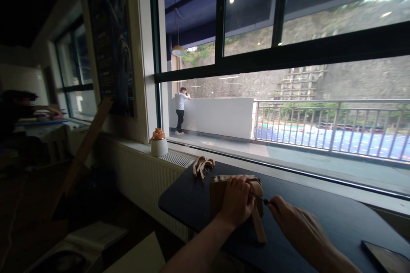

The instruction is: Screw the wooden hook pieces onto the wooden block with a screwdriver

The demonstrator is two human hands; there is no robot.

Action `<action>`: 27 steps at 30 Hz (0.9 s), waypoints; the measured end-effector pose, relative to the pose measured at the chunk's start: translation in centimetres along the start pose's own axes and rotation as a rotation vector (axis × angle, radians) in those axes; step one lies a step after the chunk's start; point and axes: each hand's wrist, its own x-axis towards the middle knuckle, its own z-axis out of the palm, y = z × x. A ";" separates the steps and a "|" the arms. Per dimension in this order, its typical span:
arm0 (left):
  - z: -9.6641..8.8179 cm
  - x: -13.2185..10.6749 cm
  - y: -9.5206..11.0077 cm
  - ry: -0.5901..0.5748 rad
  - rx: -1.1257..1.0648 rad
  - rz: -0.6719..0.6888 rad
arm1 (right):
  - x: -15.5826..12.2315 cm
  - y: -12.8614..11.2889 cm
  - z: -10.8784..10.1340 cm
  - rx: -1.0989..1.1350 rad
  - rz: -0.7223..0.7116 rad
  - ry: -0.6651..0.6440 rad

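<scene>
On the dark table lies a brown wooden board [218, 196] with a rough, bark-like far edge. A curved wooden piece [257, 188] with a straight leg sits on the board's right part. My left hand [236, 200] is closed over both, its fingers pressing the curved piece to the board. In my right hand [293, 219] is a screwdriver [265, 201], its shaft pointing left at the curved piece beside my left fingertips. The tip and any screw there are hidden. More curved wooden pieces [201, 164] rest at the table's far left corner, with several small screws [206, 171] beside them.
A phone [384, 256] lies at the table's right edge. Beyond the table [307, 209] are a window and a radiator [144, 179]; a white pot [159, 147] stands on the sill. A plank [86, 149] leans at left. One person sits far left; another stands outside.
</scene>
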 end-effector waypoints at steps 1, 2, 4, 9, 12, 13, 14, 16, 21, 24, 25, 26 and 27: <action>0.0 0.0 0.0 -0.002 -0.001 -0.005 | 0.0 0.0 0.0 0.001 -0.004 0.002; 0.1 0.0 0.0 -0.004 -0.002 -0.011 | 0.0 0.0 -0.1 0.001 -0.013 0.007; 0.1 0.0 -0.1 -0.008 -0.006 -0.015 | 0.0 0.0 -0.3 -0.001 -0.039 0.022; 0.0 0.0 0.0 -0.008 -0.005 -0.009 | 0.0 0.2 -1.0 -0.030 -0.151 0.075; -0.1 0.0 0.0 -0.003 0.004 -0.006 | -0.2 0.2 -1.3 -0.043 -0.246 0.099; -0.1 0.0 0.0 -0.003 0.007 -0.006 | -0.2 0.1 -1.3 -0.044 -0.263 0.106; -0.1 0.0 0.1 -0.002 0.008 -0.006 | -0.3 0.0 -1.3 -0.044 -0.270 0.114; -0.1 0.0 0.1 0.001 0.011 -0.002 | -0.3 -0.2 -1.2 -0.036 -0.264 0.122; 0.0 0.0 0.0 0.009 0.013 0.003 | 0.0 -0.7 -0.7 -0.008 -0.144 0.113; 0.0 0.0 0.0 0.009 0.002 0.005 | 0.2 -0.6 -0.5 -0.017 -0.069 0.108; 0.0 0.1 0.1 0.011 -0.004 0.004 | 0.3 -0.6 -0.5 -0.022 -0.057 0.108; 0.0 0.1 0.1 0.012 -0.008 0.002 | 0.3 -0.6 -0.5 -0.027 -0.053 0.107; 0.0 0.1 0.1 0.014 -0.011 -0.001 | 0.2 -0.6 -0.5 -0.032 -0.057 0.106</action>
